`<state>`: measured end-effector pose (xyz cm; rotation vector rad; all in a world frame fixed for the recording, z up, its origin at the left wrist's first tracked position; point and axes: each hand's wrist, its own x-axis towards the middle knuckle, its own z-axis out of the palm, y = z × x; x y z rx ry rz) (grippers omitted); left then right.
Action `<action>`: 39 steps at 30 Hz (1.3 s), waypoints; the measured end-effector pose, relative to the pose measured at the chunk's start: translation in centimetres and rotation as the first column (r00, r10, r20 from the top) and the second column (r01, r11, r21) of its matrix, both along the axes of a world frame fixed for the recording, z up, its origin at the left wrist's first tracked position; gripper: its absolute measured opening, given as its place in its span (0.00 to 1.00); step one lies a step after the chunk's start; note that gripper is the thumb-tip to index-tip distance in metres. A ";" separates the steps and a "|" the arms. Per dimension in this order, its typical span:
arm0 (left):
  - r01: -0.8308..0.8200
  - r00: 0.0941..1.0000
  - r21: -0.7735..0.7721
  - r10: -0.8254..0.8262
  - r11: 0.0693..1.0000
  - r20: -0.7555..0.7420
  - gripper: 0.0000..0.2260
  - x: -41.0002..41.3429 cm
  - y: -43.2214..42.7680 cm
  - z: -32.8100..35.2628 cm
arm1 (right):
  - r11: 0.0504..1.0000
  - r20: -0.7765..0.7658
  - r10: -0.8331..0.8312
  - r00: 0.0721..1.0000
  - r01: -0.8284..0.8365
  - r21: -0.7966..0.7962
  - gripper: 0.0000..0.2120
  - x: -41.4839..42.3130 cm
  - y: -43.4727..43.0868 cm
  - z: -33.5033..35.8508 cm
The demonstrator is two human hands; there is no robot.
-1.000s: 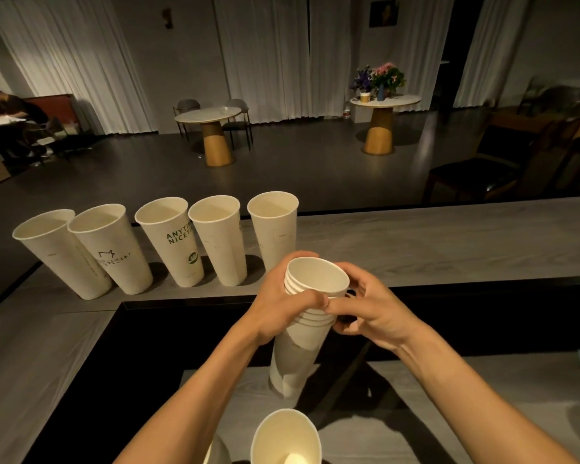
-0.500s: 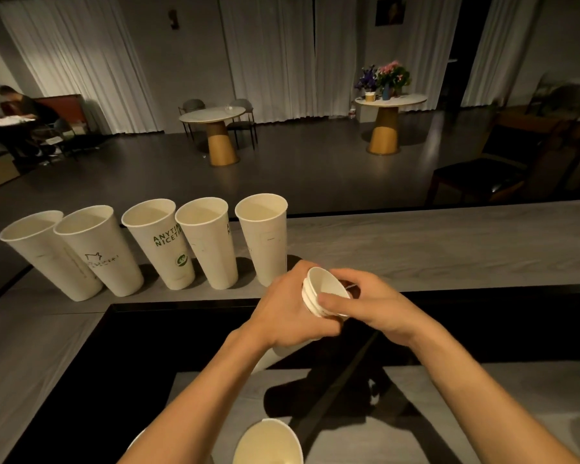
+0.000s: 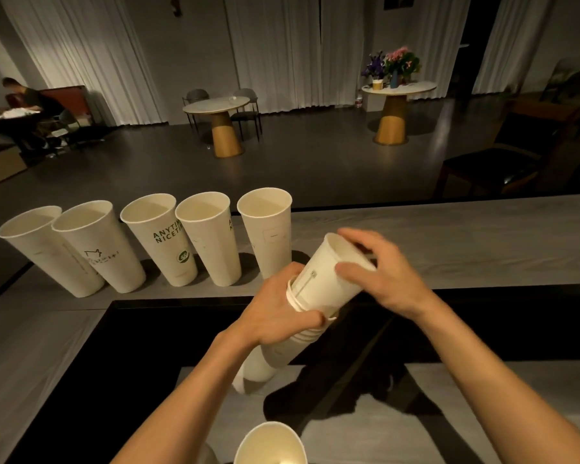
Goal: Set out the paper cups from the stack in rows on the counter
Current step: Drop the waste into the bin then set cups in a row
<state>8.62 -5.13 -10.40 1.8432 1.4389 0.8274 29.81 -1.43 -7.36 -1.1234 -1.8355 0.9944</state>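
— Long grey counter point(image 3: 449, 236), dim room. What is going on with the cups?

— Look at the top cup point(image 3: 332, 279). A moment ago only its rim stuck out of the stack point(image 3: 282, 349). Now it has slid nearly all the way out, and just its bottom sits inside.

— Who holds it?

— The right hand point(image 3: 385, 276) pinches its rim, thumb on the outside, fingers over the edge. The left hand point(image 3: 275, 316) is wrapped tight round the stack, just below that pinch. The stack leans up toward the right hand.

— So it came loose?

— I think so. One more cup looks about ready to stand up.

— Where would it go?

— Past the hands, up and to the left of them, five cups point(image 3: 161, 242) stand in a line on the counter. The last cup point(image 3: 268, 236) is close behind the left hand. The bare spot beside it, behind the right hand, looks like the next place.

— And that one down low?

— Another cup point(image 3: 270, 443) peeks in well below both hands. Far behind them are round tables point(image 3: 216, 104) and flowers point(image 3: 399, 61).
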 end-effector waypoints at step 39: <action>-0.048 0.953 -0.108 0.078 0.993 0.294 0.35 0.0 0.2 -0.2 | 0.952 0.257 0.304 0.917 -0.287 -0.102 0.13 1.3 -1.7 1.0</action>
